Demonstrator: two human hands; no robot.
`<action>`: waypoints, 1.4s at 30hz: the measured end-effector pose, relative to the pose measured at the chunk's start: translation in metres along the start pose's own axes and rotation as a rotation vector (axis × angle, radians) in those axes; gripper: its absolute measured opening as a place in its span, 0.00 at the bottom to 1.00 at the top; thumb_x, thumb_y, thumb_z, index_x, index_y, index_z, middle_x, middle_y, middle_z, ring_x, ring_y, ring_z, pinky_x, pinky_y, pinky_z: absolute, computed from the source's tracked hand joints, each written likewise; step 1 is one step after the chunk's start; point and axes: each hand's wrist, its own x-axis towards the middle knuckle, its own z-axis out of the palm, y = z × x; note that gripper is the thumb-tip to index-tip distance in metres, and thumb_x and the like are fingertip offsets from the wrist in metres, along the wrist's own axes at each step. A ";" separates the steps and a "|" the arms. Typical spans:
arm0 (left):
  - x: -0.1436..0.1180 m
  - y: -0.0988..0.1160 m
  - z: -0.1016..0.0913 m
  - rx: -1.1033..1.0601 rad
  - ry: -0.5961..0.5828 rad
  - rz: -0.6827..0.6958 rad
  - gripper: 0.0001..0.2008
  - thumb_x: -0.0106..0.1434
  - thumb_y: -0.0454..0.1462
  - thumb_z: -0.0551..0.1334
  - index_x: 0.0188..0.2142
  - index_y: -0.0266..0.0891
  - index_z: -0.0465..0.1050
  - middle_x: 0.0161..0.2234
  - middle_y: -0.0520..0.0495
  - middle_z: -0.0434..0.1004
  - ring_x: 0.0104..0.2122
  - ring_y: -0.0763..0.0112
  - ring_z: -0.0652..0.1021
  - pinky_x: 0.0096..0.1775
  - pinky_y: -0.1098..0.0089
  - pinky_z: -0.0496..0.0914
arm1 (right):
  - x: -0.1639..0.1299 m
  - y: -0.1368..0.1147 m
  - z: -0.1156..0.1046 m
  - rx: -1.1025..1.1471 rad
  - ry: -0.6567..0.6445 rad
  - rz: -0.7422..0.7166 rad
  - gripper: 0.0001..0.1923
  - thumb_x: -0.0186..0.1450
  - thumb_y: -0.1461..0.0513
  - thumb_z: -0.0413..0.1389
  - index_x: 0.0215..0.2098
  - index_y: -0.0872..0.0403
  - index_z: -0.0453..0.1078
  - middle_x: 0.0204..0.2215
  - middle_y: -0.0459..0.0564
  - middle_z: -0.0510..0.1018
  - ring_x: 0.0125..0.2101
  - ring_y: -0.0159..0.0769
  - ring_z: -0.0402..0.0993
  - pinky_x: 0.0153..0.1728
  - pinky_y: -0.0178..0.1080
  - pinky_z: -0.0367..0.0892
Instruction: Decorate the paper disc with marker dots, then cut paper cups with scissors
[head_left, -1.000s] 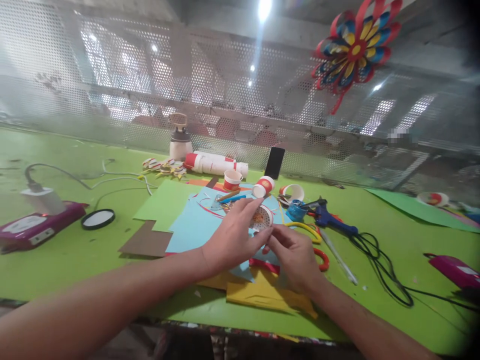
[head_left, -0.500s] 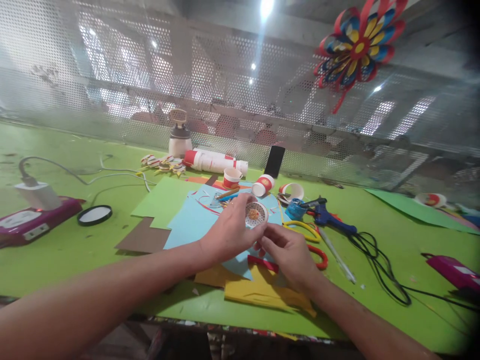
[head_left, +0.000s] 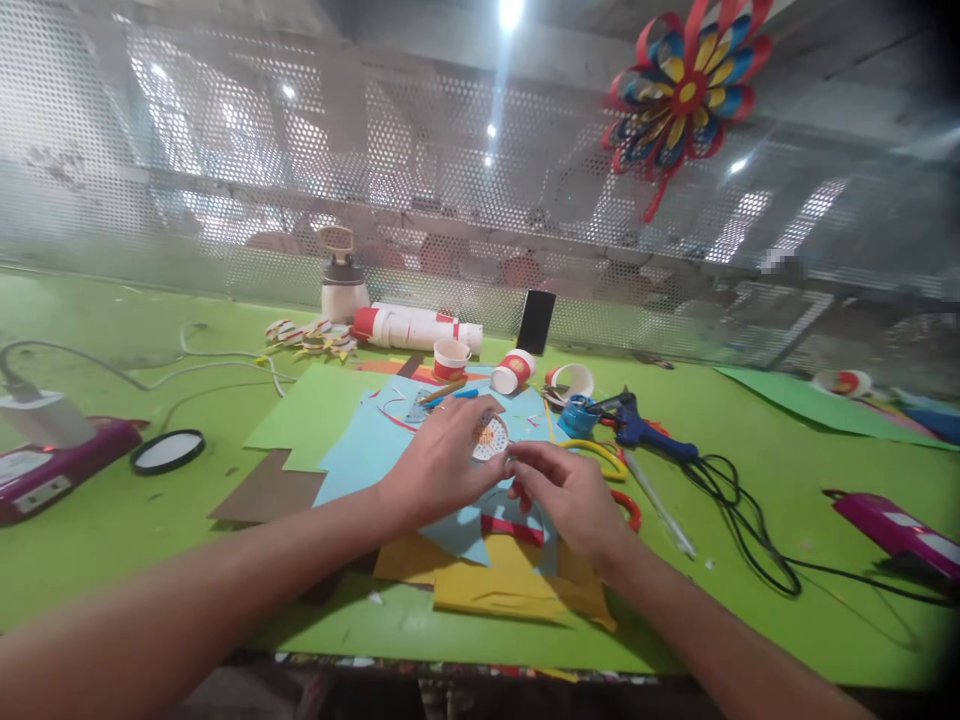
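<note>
My left hand (head_left: 446, 455) is closed around a small white paper cup (head_left: 491, 437), its dark-dotted round face and orange centre turned toward me. Much of the cup is hidden behind the fingers and thumb. My right hand (head_left: 566, 490) is at the cup's lower right edge, thumb and fingertips pinched together. Whatever lies between those fingertips is too small to make out. Beneath both hands lie light blue paper sheets (head_left: 349, 465), a red strip (head_left: 512, 530) and yellow sheets (head_left: 499, 590).
Behind the hands are a red-and-white paper cup (head_left: 513, 371), another cup (head_left: 450, 360) and a phone (head_left: 536, 321). At right lie yellow-handled scissors (head_left: 600, 455), a blue glue gun (head_left: 652, 432) with its cable, and a magenta power strip (head_left: 896, 530). Another power strip (head_left: 71, 470) sits left.
The view has shifted slightly, so everything on the table appears a little further left. The cup's face is turned slightly and more covered by my left hand. Both hands stay together at the cup.
</note>
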 end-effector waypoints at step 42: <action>-0.008 0.014 -0.007 0.102 -0.013 0.230 0.32 0.63 0.39 0.62 0.62 0.34 0.51 0.57 0.31 0.68 0.57 0.50 0.70 0.51 0.52 0.73 | 0.009 -0.026 -0.019 0.149 0.127 0.024 0.12 0.57 0.54 0.63 0.31 0.56 0.76 0.20 0.44 0.74 0.21 0.28 0.66 0.24 0.34 0.63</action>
